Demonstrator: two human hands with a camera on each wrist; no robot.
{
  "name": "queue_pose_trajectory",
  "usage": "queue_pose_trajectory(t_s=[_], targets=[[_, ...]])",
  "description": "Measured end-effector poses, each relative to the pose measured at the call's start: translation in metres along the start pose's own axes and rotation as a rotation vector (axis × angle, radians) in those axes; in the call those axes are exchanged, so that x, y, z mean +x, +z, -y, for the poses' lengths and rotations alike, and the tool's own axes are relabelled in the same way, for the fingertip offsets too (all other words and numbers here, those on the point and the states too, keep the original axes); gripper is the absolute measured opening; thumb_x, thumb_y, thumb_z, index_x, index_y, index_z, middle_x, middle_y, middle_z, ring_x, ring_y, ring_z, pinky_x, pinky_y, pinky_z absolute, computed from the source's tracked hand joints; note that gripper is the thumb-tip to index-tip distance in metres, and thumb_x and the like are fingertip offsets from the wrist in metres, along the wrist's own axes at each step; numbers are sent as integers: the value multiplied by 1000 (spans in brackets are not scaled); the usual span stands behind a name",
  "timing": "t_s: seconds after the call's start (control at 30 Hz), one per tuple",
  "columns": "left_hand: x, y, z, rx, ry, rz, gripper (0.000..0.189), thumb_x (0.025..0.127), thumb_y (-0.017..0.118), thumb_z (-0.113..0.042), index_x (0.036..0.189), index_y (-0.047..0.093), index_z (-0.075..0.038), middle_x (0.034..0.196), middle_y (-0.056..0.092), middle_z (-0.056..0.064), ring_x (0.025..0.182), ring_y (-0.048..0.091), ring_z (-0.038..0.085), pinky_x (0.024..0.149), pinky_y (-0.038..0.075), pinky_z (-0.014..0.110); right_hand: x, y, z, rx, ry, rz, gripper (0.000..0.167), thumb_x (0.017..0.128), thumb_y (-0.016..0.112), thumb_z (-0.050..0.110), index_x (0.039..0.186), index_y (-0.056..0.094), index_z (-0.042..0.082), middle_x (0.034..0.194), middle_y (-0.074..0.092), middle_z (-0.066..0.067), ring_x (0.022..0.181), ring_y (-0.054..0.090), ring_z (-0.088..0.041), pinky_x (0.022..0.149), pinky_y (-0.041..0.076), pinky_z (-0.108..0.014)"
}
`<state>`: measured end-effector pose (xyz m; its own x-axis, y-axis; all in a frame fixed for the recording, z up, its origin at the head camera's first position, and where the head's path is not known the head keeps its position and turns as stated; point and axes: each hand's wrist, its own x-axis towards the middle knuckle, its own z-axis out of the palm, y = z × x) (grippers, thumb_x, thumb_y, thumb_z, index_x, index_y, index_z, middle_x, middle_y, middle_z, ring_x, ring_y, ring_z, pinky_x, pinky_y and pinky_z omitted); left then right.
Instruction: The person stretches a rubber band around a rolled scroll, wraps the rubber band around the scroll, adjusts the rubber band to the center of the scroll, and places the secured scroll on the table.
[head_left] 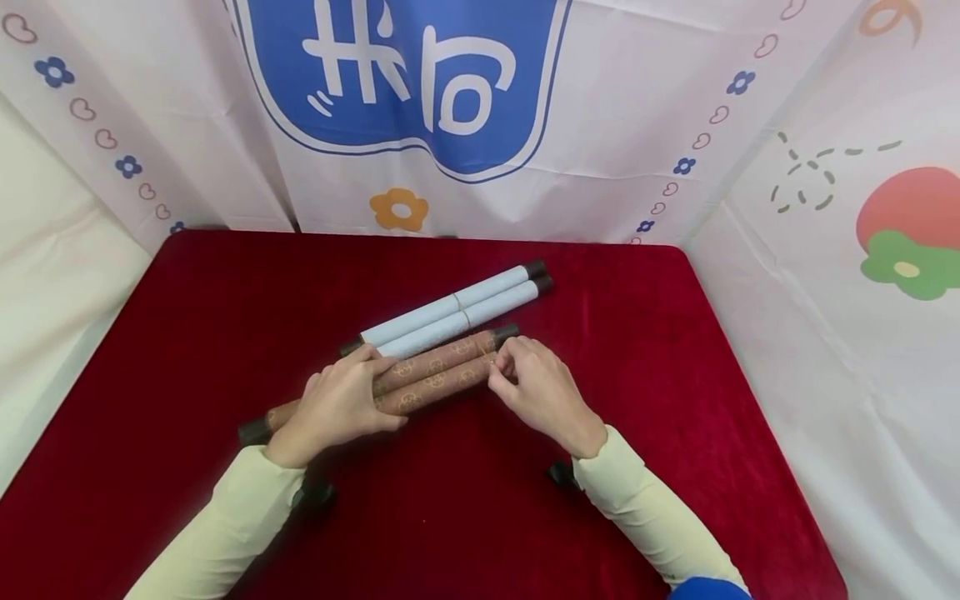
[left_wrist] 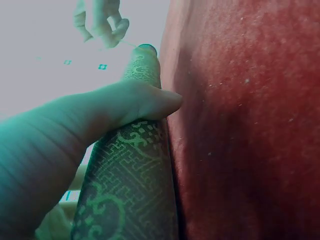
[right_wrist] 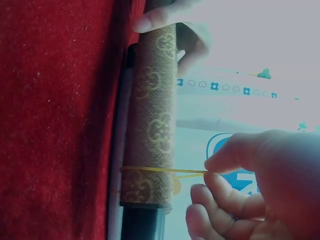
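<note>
Two brown scrolls point(head_left: 437, 382) with gold patterns and dark ends lie side by side, slanting across the red table. My left hand point(head_left: 337, 408) grips them around the middle; in the left wrist view its thumb point(left_wrist: 145, 102) lies across the near scroll. At their right end, my right hand point(head_left: 542, 387) pinches a thin yellow rubber band point(right_wrist: 150, 169) between thumb and forefinger. The band loops around the rolls close to a dark end cap point(right_wrist: 142, 223) and is stretched away from them. Its far side is hidden.
Just behind lie two light-blue scrolls point(head_left: 427, 319) with dark ends, held together by a thin band point(head_left: 462, 310) at mid-length. The red velvet table point(head_left: 660, 350) has a white printed curtain point(head_left: 600, 175) along its back and more cloth at both sides.
</note>
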<state>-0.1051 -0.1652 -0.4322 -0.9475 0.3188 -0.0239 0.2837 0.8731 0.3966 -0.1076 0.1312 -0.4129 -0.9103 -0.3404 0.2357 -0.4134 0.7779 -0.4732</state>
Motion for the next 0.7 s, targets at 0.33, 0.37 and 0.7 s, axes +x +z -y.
queue_pose_trajectory(t_s=[0.33,0.37,0.7], targets=[[-4,11,-2,15,-3,61,86,64,97,-49,136,69,-11,117,65,8,83,68,24,56,51,40,7,4,5,242,-24,-22,7,101,64,15,94,63,16,87,65,3,76,59,-13,65,49,-27],[-4,12,-3,21,-6,66,86,64,97,-49,136,68,-10,118,65,8,84,69,25,56,52,41,8,5,5,297,-19,-13,7,102,63,14,95,62,15,87,65,2,75,59,-14,64,48,-26],[16,28,-38,108,69,17,72,72,87,-46,131,67,-11,112,71,4,90,70,24,57,57,44,22,2,17,596,-35,44,10,110,55,17,106,58,9,88,65,-11,73,59,-18,63,46,-24]])
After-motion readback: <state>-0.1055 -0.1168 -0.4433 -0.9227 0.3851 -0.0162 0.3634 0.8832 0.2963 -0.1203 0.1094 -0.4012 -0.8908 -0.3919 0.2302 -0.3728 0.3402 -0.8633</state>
